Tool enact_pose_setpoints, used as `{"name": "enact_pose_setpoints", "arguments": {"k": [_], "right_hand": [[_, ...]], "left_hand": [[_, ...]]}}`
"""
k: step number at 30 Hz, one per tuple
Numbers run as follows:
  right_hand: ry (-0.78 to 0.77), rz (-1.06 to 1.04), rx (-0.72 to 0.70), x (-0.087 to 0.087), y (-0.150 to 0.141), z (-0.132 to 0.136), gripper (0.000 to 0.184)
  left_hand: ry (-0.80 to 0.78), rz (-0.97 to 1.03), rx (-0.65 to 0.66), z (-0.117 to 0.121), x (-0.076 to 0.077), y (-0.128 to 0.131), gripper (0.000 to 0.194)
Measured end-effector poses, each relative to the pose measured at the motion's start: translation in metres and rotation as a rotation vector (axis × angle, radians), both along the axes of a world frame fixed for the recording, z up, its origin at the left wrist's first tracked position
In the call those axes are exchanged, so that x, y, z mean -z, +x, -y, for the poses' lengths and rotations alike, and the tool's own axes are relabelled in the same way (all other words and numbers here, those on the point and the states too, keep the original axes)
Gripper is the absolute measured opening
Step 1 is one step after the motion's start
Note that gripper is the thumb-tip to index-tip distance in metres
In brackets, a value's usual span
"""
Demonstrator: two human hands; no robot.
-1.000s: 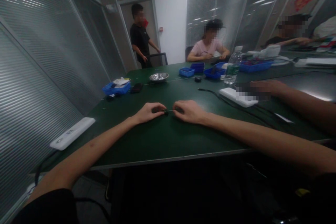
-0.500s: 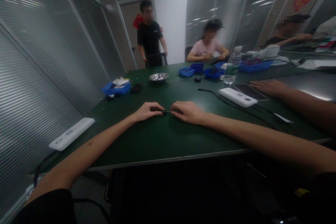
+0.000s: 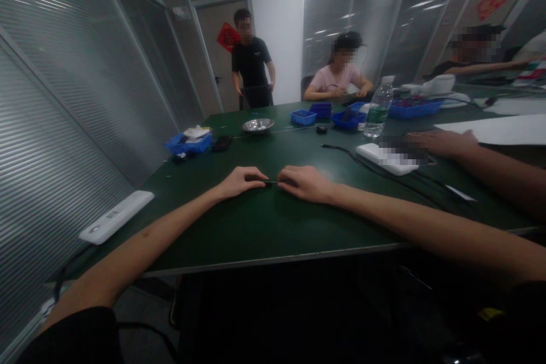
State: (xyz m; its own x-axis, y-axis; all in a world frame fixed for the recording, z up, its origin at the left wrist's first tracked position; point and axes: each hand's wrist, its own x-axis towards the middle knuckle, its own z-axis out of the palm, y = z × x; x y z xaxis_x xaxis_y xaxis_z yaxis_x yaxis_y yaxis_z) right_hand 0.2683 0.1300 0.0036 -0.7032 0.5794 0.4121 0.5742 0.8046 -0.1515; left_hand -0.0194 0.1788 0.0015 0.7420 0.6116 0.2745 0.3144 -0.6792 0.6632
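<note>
L hand [image 3: 241, 182] pinches dark bit [image 3: 268, 184], R hand [image 3: 305, 183] thin rod [image 3: 274, 182]; can't tell if joined. Prob. fine two-handed step; next move wants steady pinch.

The left sleeve [image 3: 81, 334] is short, black and plain; the right sleeve [image 3: 526, 310] is also black, partly lost in shadow. The left hand [image 3: 239, 182] and the right hand [image 3: 305, 183] are bare. On the left forearm [image 3: 173, 227] there is one small spot [image 3: 145, 234].
</note>
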Motion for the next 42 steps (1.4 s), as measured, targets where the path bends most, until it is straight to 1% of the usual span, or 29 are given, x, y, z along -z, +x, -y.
{"name": "enact_pose_setpoints", "arguments": {"k": [4, 9, 18, 24, 42], "right_hand": [[-0.022, -0.005, -0.007, -0.002, -0.001, 0.002, 0.025], [-0.024, 0.023, -0.028, -0.003, -0.002, 0.002, 0.026], [-0.015, 0.039, -0.066, -0.003, -0.002, 0.003, 0.028], [-0.02, 0.024, -0.088, -0.002, -0.004, 0.004, 0.028], [0.001, 0.007, -0.017, -0.005, -0.005, 0.006, 0.029]], "left_hand": [[-0.007, -0.001, 0.023, 0.004, -0.001, 0.003, 0.029], [0.005, -0.008, 0.011, 0.008, -0.001, 0.007, 0.029], [0.004, -0.006, 0.01, 0.008, 0.0, 0.007, 0.031], [0.01, 0.018, 0.064, 0.008, 0.001, 0.009, 0.03], [0.015, -0.016, 0.038, 0.009, 0.001, 0.011, 0.032]]}}
